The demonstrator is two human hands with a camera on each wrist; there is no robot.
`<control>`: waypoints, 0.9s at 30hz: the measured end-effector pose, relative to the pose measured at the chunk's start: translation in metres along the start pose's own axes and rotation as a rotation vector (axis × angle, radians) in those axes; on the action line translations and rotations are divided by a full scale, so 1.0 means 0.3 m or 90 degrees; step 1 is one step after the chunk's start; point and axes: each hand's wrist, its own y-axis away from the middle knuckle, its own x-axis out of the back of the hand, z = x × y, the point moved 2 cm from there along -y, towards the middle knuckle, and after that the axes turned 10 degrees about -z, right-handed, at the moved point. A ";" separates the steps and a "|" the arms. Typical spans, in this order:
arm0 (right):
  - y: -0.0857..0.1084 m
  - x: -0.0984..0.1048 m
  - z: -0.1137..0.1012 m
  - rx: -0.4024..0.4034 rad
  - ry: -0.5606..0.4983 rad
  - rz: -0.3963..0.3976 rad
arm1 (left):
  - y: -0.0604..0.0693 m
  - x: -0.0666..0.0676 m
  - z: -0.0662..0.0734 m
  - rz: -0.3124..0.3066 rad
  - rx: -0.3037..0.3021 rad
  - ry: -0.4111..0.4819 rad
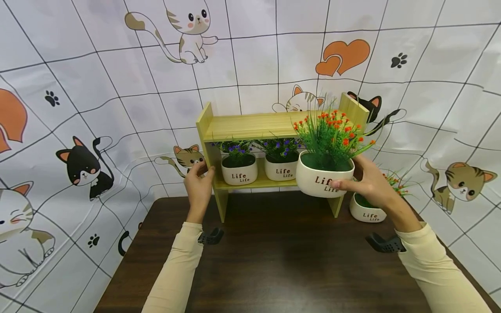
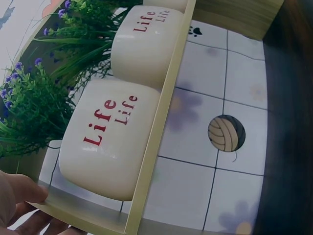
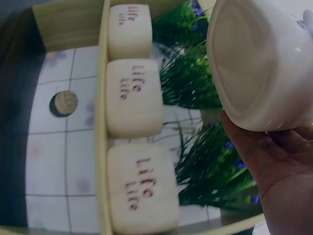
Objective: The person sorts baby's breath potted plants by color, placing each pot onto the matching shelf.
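My right hand (image 1: 372, 184) grips a white "Life" pot (image 1: 313, 179) with orange-red flowers, raised in front of the right end of a two-tier wooden shelf (image 1: 250, 125). The right wrist view shows that pot's pale underside (image 3: 244, 63) above the fingers of my right hand (image 3: 279, 181). My left hand (image 1: 198, 189) holds the shelf's left side panel, its thumb inside in the left wrist view. White pots with purple flowers stand on the lower tier: one at the left (image 1: 239, 174), one in the middle (image 1: 279, 169), and a third (image 3: 142, 191), hidden in the head view behind the raised pot.
Another white pot (image 1: 368, 213) with orange-red flowers stands on the dark wooden table (image 1: 274, 261), right of the shelf and partly behind my right forearm. A wall covering (image 1: 250, 65) with cartoon cats and grid lines rises behind the shelf.
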 end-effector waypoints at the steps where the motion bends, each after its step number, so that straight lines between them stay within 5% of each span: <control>1: -0.011 -0.001 -0.011 0.012 -0.010 -0.001 | 0.001 0.001 -0.001 -0.002 0.001 0.002; 27: -0.370 0.006 -0.210 0.087 -0.054 -0.018 | 0.003 0.000 0.007 0.001 0.005 0.000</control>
